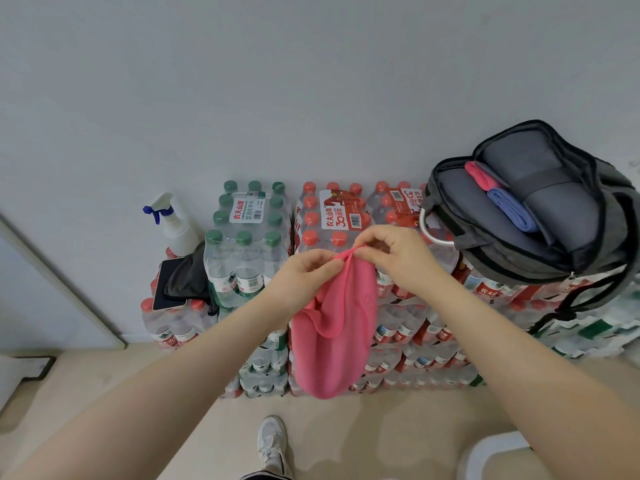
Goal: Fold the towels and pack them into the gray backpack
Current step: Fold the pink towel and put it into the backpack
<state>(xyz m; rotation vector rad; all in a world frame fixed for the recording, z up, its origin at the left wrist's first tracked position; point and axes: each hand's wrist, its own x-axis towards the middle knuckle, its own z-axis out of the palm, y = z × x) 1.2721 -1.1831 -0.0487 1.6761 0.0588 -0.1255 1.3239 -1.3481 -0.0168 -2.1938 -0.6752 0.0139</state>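
Above the stacked water-bottle packs [332,220], left hand [304,271] and right hand [391,252], arms extended, pinch the hanging pink towel [341,327] at its top edge, left of the open gray backpack [540,209].

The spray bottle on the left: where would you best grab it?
Probably round the neck of the spray bottle, just under its blue trigger, coming from the front. It stands upright against the wall, so the back is blocked, and the green-capped water pack crowds its right side.
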